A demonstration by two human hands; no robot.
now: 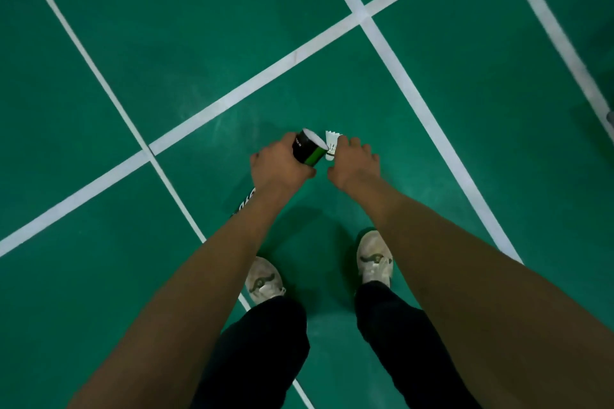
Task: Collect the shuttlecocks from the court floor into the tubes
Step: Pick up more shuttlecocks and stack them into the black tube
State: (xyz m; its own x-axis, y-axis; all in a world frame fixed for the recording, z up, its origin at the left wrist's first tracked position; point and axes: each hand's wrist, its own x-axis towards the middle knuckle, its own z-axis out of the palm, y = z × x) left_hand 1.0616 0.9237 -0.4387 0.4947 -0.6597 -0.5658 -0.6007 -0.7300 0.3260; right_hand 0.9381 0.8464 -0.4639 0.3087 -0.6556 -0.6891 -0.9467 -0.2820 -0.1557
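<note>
The tube (307,151) is gripped near its open end by the left hand (280,164), mouth tilted up and rightward. The shuttlecock (333,143) is pinched in the fingers (342,143) of the right hand (354,161), just beside the rim's right side and not yet inside. Its cork end appears nearer the person, so it is judged that the cork must be swung over the mouth.

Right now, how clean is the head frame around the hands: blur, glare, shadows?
Head view: left hand, tube, shuttlecock and right hand are soft, tube lettering unreadable; head view edges smear, worst on the white line at top right; light is flat, only a faint shadow on the floor, no hard glare.
</note>
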